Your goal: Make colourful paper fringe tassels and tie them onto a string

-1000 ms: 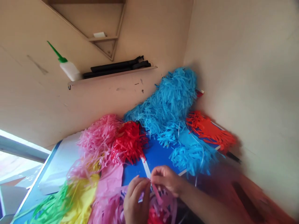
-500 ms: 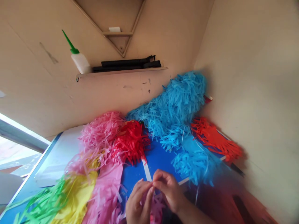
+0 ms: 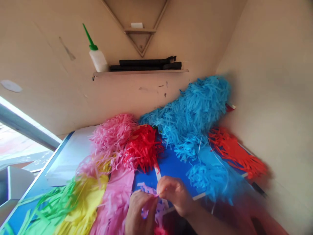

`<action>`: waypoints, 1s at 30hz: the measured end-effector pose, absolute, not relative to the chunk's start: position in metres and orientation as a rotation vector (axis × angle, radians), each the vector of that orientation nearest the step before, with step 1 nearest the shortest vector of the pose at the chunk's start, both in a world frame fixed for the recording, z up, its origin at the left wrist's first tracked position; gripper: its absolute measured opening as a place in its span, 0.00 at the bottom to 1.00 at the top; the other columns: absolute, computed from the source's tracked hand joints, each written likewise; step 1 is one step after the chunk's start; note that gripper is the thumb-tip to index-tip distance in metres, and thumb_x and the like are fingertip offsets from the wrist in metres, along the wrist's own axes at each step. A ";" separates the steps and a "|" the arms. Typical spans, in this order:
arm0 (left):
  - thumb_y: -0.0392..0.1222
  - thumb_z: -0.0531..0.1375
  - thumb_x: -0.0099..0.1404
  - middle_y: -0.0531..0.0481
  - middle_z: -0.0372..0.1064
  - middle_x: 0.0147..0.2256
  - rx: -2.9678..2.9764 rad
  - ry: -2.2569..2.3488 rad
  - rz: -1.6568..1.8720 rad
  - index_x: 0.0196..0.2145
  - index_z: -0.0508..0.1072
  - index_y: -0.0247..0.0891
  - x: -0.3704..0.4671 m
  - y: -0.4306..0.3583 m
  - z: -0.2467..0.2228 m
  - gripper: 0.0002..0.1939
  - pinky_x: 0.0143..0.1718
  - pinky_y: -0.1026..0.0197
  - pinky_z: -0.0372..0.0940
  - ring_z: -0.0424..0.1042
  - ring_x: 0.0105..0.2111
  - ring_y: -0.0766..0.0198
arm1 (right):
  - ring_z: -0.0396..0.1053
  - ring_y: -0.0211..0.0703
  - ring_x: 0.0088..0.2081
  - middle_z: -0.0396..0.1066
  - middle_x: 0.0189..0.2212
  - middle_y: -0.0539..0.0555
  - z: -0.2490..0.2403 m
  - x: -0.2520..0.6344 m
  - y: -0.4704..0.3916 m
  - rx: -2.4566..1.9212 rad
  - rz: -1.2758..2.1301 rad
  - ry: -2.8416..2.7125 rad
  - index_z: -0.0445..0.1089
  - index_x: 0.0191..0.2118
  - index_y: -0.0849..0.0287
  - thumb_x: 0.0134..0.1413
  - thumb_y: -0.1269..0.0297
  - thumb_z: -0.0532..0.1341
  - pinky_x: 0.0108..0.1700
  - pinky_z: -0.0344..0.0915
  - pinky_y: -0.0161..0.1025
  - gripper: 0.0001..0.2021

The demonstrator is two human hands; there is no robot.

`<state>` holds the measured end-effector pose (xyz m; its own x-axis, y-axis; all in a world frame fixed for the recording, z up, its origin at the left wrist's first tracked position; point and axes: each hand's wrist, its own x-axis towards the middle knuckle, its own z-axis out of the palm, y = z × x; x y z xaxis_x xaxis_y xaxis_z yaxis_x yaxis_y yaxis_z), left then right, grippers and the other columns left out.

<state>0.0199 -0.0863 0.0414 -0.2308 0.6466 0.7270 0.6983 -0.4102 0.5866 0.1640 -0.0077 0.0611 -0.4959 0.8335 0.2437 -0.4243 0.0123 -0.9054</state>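
Low in the middle of the head view, my left hand (image 3: 140, 210) and my right hand (image 3: 175, 195) meet at the fingertips. Both are closed in a pinch on the edge of a pink fringed tissue paper strip (image 3: 160, 210), whose cut ends hang below and show behind the fingers. A bit of red fringe (image 3: 160, 231) shows beneath my hands. Left of them lies a larger sheet of pink fringed tissue paper (image 3: 119, 192). Just beyond sits a bunch of red fringed paper (image 3: 141, 147).
Yellow fringed paper (image 3: 84, 202) and green fringed paper (image 3: 56, 202) lie at the left on the blue table (image 3: 168, 166). A big blue fringed shape (image 3: 198, 107) leans in the corner, with orange-red fringe (image 3: 237, 151) beside it. Above, a wall shelf (image 3: 146, 72) holds a green-tipped bottle (image 3: 97, 58).
The view has swung a little to the left, so the surroundings sit further right. More of the pink strip shows between my hands, which stay pinched together.
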 end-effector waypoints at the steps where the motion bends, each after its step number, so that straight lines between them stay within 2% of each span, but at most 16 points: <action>1: 0.36 0.64 0.64 0.53 0.75 0.30 -1.925 -1.668 -1.736 0.38 0.75 0.41 0.020 -0.086 0.044 0.04 0.38 0.62 0.71 0.75 0.32 0.64 | 0.69 0.39 0.34 0.74 0.29 0.50 0.059 0.163 -0.009 -0.456 1.643 -1.317 0.78 0.31 0.55 0.53 0.65 0.70 0.39 0.64 0.36 0.02; 7: 0.34 0.63 0.64 0.54 0.71 0.28 -1.974 -1.652 -1.616 0.36 0.75 0.41 0.021 -0.088 0.047 0.04 0.34 0.64 0.69 0.72 0.29 0.65 | 0.72 0.40 0.34 0.75 0.29 0.50 0.055 0.166 -0.016 -0.491 1.499 -1.337 0.78 0.32 0.53 0.55 0.67 0.69 0.40 0.66 0.36 0.02; 9: 0.35 0.63 0.63 0.51 0.72 0.31 -1.992 -1.689 -1.592 0.35 0.75 0.42 0.019 -0.088 0.044 0.04 0.34 0.64 0.70 0.74 0.32 0.63 | 0.72 0.40 0.34 0.75 0.29 0.50 0.056 0.169 -0.018 -0.493 1.488 -1.371 0.79 0.32 0.53 0.55 0.69 0.69 0.39 0.67 0.36 0.03; 12: 0.36 0.62 0.65 0.49 0.76 0.36 -2.122 -1.690 -1.638 0.35 0.74 0.42 0.015 -0.086 0.043 0.03 0.43 0.61 0.71 0.77 0.38 0.61 | 0.72 0.39 0.33 0.76 0.29 0.50 0.057 0.170 -0.016 -0.463 1.479 -1.410 0.79 0.32 0.53 0.54 0.70 0.69 0.39 0.67 0.36 0.04; 14: 0.36 0.61 0.66 0.52 0.78 0.34 -2.219 -1.715 -1.695 0.35 0.73 0.43 0.013 -0.086 0.044 0.03 0.50 0.59 0.69 0.78 0.36 0.62 | 0.73 0.39 0.33 0.76 0.29 0.50 0.059 0.169 -0.012 -0.450 1.479 -1.432 0.79 0.32 0.54 0.54 0.70 0.69 0.39 0.68 0.36 0.04; 16: 0.35 0.62 0.65 0.56 0.77 0.31 -2.217 -1.745 -1.766 0.35 0.73 0.43 0.011 -0.086 0.044 0.03 0.52 0.57 0.67 0.78 0.33 0.64 | 0.73 0.40 0.34 0.77 0.29 0.51 0.062 0.167 -0.008 -0.430 1.472 -1.481 0.79 0.33 0.54 0.54 0.71 0.69 0.40 0.68 0.37 0.04; 20: 0.35 0.64 0.62 0.55 0.74 0.29 -2.147 -1.787 -1.974 0.34 0.74 0.44 0.004 -0.092 0.043 0.04 0.46 0.58 0.68 0.74 0.31 0.63 | 0.74 0.39 0.32 0.77 0.28 0.52 0.073 0.163 -0.004 -0.317 1.494 -1.548 0.80 0.32 0.56 0.53 0.71 0.69 0.38 0.69 0.36 0.03; 22: 0.39 0.65 0.62 0.53 0.74 0.29 -2.127 -1.889 -2.053 0.35 0.76 0.44 -0.003 -0.094 0.044 0.03 0.43 0.59 0.68 0.73 0.32 0.61 | 0.74 0.39 0.31 0.78 0.28 0.53 0.078 0.162 -0.001 -0.248 1.543 -1.571 0.79 0.31 0.57 0.52 0.68 0.70 0.36 0.69 0.36 0.01; 24: 0.43 0.65 0.62 0.51 0.73 0.29 -2.214 -1.985 -2.074 0.35 0.78 0.44 -0.009 -0.095 0.047 0.03 0.42 0.59 0.68 0.73 0.34 0.59 | 0.76 0.41 0.32 0.78 0.28 0.54 0.078 0.158 0.010 -0.236 1.567 -1.693 0.79 0.30 0.58 0.52 0.63 0.70 0.36 0.70 0.36 0.05; 26: 0.47 0.66 0.61 0.47 0.75 0.33 -2.249 -2.117 -2.153 0.31 0.79 0.42 -0.010 -0.095 0.051 0.07 0.45 0.58 0.69 0.74 0.38 0.56 | 0.76 0.41 0.32 0.79 0.29 0.52 0.073 0.152 0.034 -0.523 1.413 -1.942 0.79 0.33 0.58 0.56 0.60 0.68 0.37 0.72 0.35 0.07; 28: 0.52 0.66 0.60 0.46 0.76 0.36 -1.992 -2.347 -2.425 0.27 0.76 0.41 -0.005 -0.096 0.053 0.13 0.47 0.58 0.68 0.74 0.41 0.55 | 0.77 0.39 0.36 0.79 0.33 0.51 0.064 0.142 0.070 -1.070 1.037 -2.131 0.78 0.40 0.56 0.63 0.62 0.62 0.40 0.72 0.33 0.08; 30: 0.57 0.65 0.60 0.49 0.75 0.31 -1.582 -2.554 -2.769 0.27 0.72 0.40 0.006 -0.096 0.054 0.17 0.39 0.62 0.69 0.74 0.35 0.60 | 0.75 0.43 0.47 0.78 0.44 0.56 0.053 0.132 0.110 -1.374 0.798 -2.121 0.76 0.47 0.58 0.66 0.69 0.57 0.49 0.70 0.37 0.11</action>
<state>0.0063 -0.0963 0.0535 -0.3487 0.9329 -0.0902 -0.1650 0.0336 0.9857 0.1316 0.1103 0.0531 -0.3760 0.9228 0.0836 0.6390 0.3236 -0.6978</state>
